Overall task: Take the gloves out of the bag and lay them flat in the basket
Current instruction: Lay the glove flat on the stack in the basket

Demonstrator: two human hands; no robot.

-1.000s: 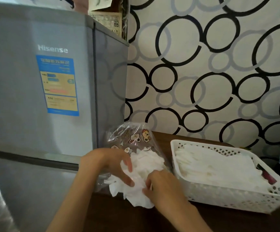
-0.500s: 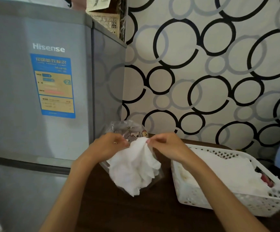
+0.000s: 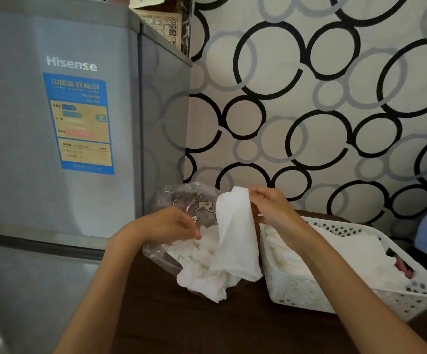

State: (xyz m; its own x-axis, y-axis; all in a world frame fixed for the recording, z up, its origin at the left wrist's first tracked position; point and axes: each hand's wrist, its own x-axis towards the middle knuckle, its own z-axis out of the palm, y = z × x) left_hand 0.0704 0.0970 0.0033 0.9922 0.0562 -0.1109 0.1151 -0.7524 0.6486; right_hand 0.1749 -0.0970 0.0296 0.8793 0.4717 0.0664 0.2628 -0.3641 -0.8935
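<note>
— Gloves: where's the one you're lifting?
— Your right hand [image 3: 271, 208] pinches its top edge, so that glove [image 3: 235, 233] hangs over the heap [image 3: 202, 272] spilling from the bag [image 3: 181, 200].
— And your left hand [image 3: 171, 223]?
— Its fingers pinch the bag's edge. The basket [image 3: 309, 295] sits on the bench [image 3: 207, 328] just right.

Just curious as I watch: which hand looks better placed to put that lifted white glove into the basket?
Probably the right hand: its fingers already pinch the raised glove, and it is right beside the basket. The left hand is over at the bag.
</note>
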